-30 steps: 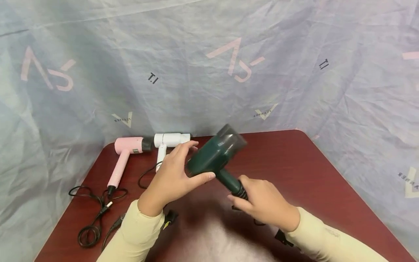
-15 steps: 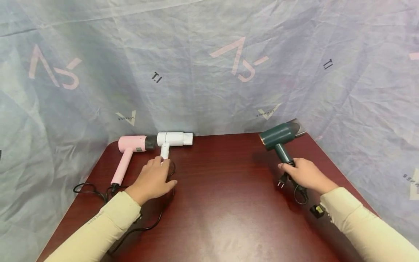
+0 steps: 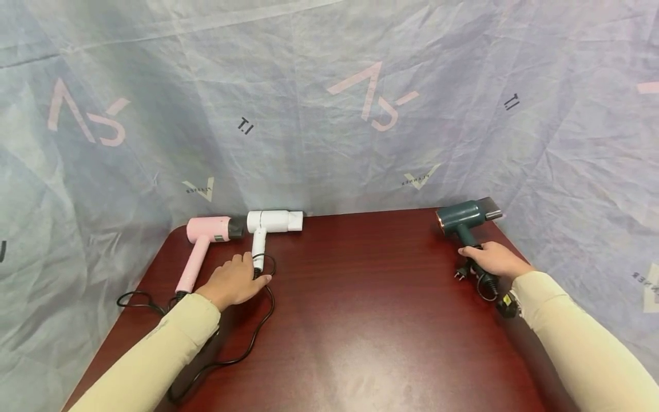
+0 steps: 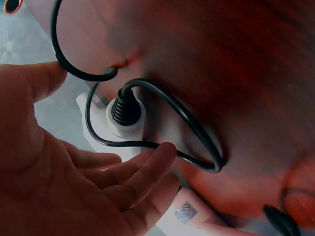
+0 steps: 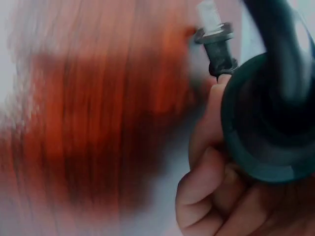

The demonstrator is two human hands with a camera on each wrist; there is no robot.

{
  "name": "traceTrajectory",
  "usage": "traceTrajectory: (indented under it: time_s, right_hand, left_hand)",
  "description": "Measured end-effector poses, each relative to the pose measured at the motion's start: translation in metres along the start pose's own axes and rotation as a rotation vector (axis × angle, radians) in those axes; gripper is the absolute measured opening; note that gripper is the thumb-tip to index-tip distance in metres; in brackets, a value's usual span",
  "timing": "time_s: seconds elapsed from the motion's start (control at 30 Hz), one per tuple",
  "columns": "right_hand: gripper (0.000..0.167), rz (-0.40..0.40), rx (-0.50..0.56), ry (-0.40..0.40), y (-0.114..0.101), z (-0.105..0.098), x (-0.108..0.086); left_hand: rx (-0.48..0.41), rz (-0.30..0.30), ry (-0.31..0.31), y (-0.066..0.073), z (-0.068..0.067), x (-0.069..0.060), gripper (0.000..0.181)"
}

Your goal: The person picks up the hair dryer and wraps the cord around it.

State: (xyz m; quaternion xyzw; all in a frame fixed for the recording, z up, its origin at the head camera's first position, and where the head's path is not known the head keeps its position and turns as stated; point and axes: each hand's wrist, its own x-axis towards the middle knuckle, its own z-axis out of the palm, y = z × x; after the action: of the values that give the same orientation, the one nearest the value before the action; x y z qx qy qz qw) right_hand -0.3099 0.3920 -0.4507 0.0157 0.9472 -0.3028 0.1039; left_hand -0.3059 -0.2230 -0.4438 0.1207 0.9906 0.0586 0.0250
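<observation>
A dark green hair dryer (image 3: pixel 463 216) is at the table's back right corner, its nozzle pointing right. My right hand (image 3: pixel 496 260) grips its handle, and the right wrist view shows curled fingers (image 5: pixel 202 189) around the handle end. A white hair dryer (image 3: pixel 273 221) lies at the back left. Beside the lower end of its handle is my left hand (image 3: pixel 234 280), palm down with fingers extended. In the left wrist view the left hand (image 4: pixel 93 182) is relaxed near the white handle's base and its black cord (image 4: pixel 192 123).
A pink hair dryer (image 3: pixel 193 263) with a black nozzle lies at the far left, its cord beside it. A black cord (image 3: pixel 247 352) runs across the left of the red-brown table (image 3: pixel 360 297). A grey printed cloth (image 3: pixel 309 143) hangs behind.
The right hand has carried the green dryer from the middle to the back right. My left hand has left the green dryer and moved down-left, beside the white dryer's handle.
</observation>
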Motion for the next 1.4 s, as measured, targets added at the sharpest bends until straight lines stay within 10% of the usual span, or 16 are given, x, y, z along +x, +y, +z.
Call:
traceTrajectory:
  time_s: [0.57, 1.13, 1.4]
  right_hand:
    - [0.053, 0.025, -0.189, 0.019, 0.014, -0.005, 0.024]
    - [0.09, 0.096, -0.314, -0.013, 0.016, -0.016, 0.017]
    - [0.083, 0.061, -0.305, 0.355, -0.02, 0.004, -0.011]
  left_hand:
    - [0.054, -0.087, -0.036, -0.013, 0.014, 0.022, 0.064]
    - [-0.037, 0.048, -0.052, -0.018, -0.006, -0.001, 0.026]
    - [-0.086, -0.083, -0.055, -0.016, -0.02, 0.018, 0.038]
